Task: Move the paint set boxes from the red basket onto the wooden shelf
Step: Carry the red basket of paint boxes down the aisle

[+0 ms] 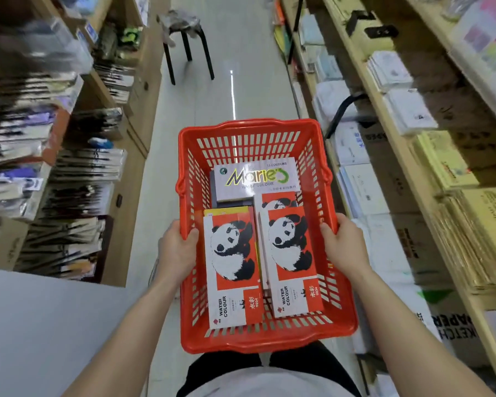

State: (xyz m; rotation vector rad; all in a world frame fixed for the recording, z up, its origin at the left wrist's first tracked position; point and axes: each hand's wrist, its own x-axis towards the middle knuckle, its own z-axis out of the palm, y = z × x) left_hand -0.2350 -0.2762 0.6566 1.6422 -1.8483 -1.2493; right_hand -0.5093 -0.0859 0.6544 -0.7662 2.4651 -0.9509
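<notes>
I carry a red plastic basket (272,340) in front of me in a shop aisle. My left hand (175,250) grips its left rim and my right hand (344,247) grips its right rim. Inside lie paint set boxes: two red-and-white panda water colour boxes, one on the left (232,270) and one on the right (291,259), and a white Marie's water colour box (255,179) at the far end. More boxes show beneath them. A wooden shelf (384,110) runs along my right.
The right shelves hold stacks of paper pads and packets (395,71), with sketch paper cartons (450,325) below. Left shelves (69,173) carry brushes and packaged goods. A black stool (188,38) stands ahead in the aisle. A grey surface (40,325) is at lower left.
</notes>
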